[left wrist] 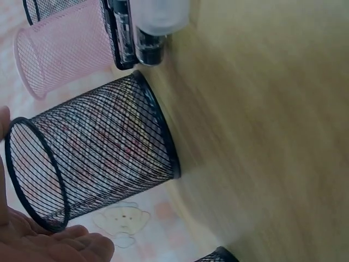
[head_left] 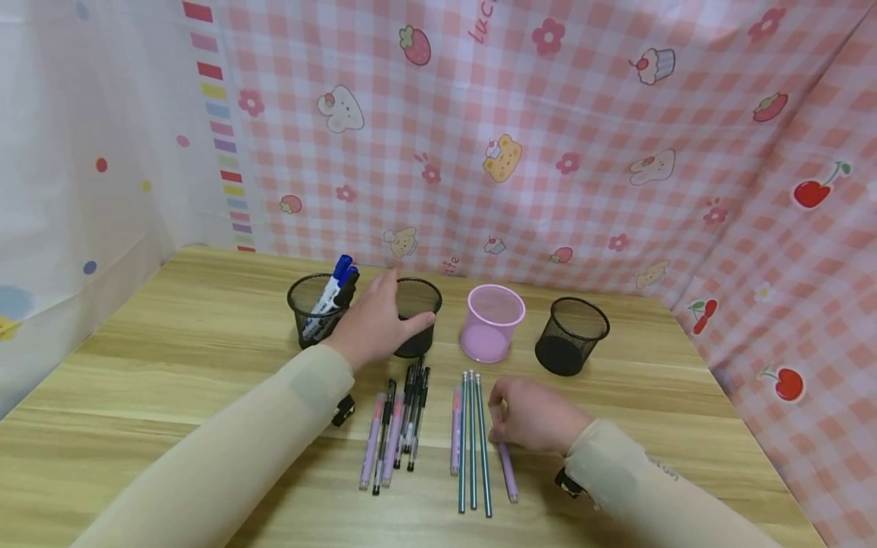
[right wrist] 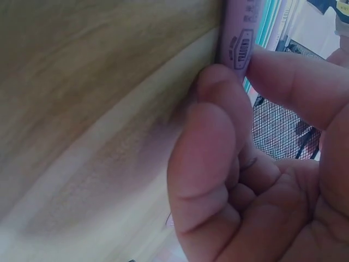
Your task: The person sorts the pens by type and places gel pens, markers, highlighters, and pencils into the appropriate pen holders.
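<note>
My left hand [head_left: 373, 323] is at the second black mesh pen cup [left wrist: 98, 150], thumb across its near side and the other fingers extended toward the back. The left wrist view shows fingertips [left wrist: 90, 243] right at the cup's rim. Down on the right, my right hand [head_left: 537, 415] pinches a lilac pen [head_left: 508, 476] between thumb and fingers; its upper end is hidden by the hand. Printed lettering shows on this pen's barrel in the right wrist view. Three teal pencils [head_left: 473, 449] lie just left of that hand, beside another lilac pen [head_left: 456, 438].
Left of the left hand, a black mesh cup [head_left: 299, 304] holds several markers [head_left: 327, 297]. A pink cup [head_left: 488, 339] and another black mesh cup [head_left: 569, 346] stand to the right. Black gel pens [head_left: 411, 411] and lilac pens [head_left: 371, 449] lie on the wooden table [head_left: 137, 388].
</note>
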Motion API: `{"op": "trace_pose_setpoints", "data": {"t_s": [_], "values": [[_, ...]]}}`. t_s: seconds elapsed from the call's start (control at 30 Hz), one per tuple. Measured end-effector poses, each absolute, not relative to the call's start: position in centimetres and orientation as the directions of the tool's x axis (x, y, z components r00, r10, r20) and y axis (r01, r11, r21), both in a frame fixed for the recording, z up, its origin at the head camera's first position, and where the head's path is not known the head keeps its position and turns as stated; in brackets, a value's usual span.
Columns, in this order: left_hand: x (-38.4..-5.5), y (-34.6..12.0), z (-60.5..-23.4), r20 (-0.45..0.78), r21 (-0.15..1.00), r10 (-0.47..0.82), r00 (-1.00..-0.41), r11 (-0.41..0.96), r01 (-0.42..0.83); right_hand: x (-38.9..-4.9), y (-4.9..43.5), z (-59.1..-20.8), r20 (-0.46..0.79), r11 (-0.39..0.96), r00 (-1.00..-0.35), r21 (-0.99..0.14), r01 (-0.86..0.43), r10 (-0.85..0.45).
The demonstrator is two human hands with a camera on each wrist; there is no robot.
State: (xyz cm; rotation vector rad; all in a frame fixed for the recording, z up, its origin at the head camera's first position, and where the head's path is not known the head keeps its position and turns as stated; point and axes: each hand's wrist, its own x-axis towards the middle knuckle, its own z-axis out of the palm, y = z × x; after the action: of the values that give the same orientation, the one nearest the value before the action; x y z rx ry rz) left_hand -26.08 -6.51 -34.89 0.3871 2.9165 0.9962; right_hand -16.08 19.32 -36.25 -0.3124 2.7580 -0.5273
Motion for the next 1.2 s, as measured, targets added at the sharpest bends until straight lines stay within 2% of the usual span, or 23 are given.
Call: {"op": "trace_pose_setpoints", "data": {"t_s": [0.53,1.2], "values": [[-26.81,-6.56,-35.14,-0.045,0.659,0.216,-0.975,0.740,0.134,-15.88,18.72,-36.26,-0.266,0.892,-0.924,-0.430,-0.140,-0.273],[-26.94,-6.19,-35.75,-0.057,0.683,0.201,-0.978,0.723,0.109,-16.24,18.94,-36.40,-0.286,0.863,-0.932,-0.502,-0.051,-0.221]]}}
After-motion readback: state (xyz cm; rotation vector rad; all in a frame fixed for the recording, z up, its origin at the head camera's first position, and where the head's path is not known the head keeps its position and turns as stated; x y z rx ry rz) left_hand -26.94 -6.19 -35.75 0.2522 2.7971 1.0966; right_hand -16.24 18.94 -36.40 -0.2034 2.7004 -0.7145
